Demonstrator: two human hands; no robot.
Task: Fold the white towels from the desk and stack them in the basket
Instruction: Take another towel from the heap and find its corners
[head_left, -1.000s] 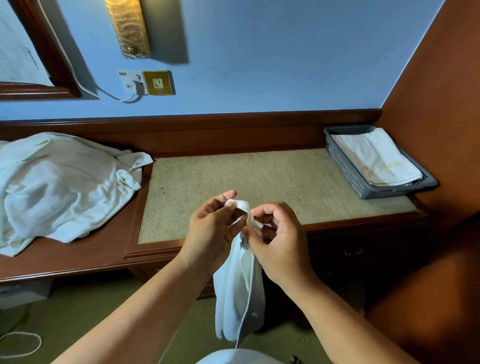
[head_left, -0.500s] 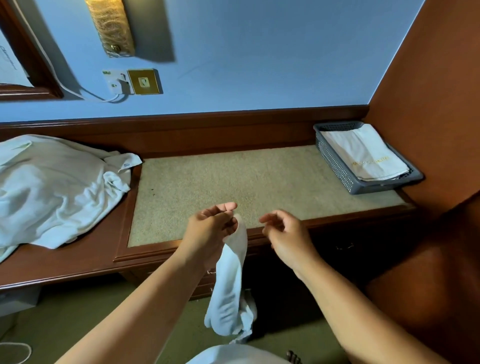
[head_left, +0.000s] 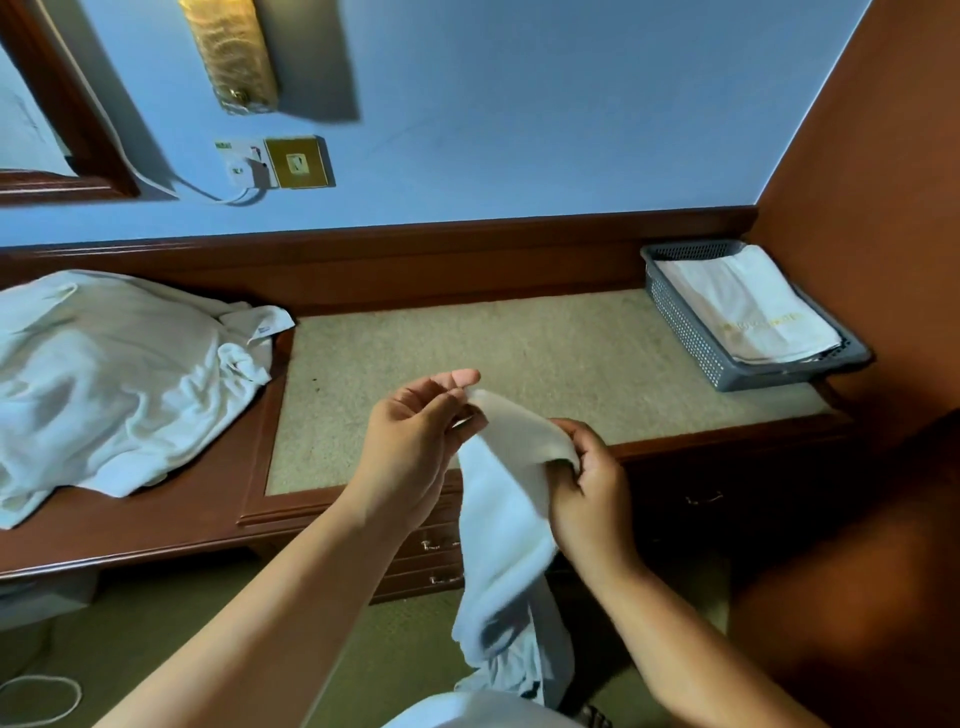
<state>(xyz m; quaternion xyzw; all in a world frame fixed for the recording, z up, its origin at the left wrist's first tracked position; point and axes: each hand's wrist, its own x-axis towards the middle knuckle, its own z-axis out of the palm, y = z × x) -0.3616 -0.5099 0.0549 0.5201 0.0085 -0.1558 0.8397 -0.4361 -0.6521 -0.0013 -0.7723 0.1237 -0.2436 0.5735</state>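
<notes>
- Over the front edge of the bench (head_left: 467, 353), both hands hold one white towel (head_left: 504, 514) up in the air, clear of the bench top.
- Left hand (head_left: 410, 457): the fingers (head_left: 441, 389) are nearly straight and close together. With the thumb they pinch the towel's upper corner.
- Right hand (head_left: 589, 499): the fingers (head_left: 574, 441) are curled tight round the towel's top edge. This grip sits a little lower than the left hand's pinch and to its right.
- Between the two grips the top edge is drawn into a short sloping span. The rest of the towel hangs in loose folds in front of the drawers (head_left: 439, 544), and its lower end is near the bottom of the view.
- On the left end of the bench lies a crumpled pile of white towels (head_left: 114, 374), well apart from the hands. One corner of the pile reaches the edge of the beige inlay.
- At the far right end of the bench, close to the brown side wall, stands a grey perforated basket (head_left: 685, 322). A folded towel (head_left: 748, 306) with faint gold lettering lies flat inside it.
- On the blue wall above the bench is a brass socket plate (head_left: 298, 162). A white plug (head_left: 244, 169) sits just beside it, and its cable runs left toward a wooden frame (head_left: 67, 104).
</notes>
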